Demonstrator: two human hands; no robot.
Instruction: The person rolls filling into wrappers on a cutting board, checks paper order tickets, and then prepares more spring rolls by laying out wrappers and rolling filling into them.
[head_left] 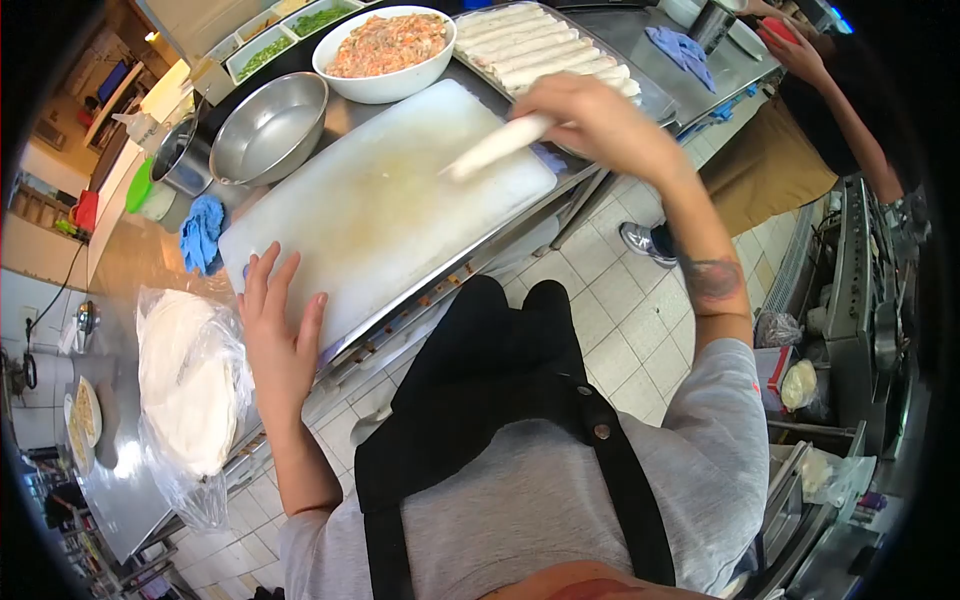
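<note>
My right hand (590,115) is closed around one end of a pale uncooked spring roll (497,147). The roll's other end points down and left, over the right part of a white cutting board (330,225). Just beyond that hand stands a metal tray (655,98) of similar spring rolls (535,45) lined up side by side. My left hand (277,325) has its fingers spread at the board's near left corner and holds nothing. Close beside it lies a stack of thin white wrapper sheets (190,380) in clear plastic.
Behind the board stand a white bowl of orange shredded filling (388,50), a steel bowl (268,130) and containers of chopped greens (290,45). Blue cloths (202,235) lie at left and far right. A co-worker (800,120) stands at right, holding something red.
</note>
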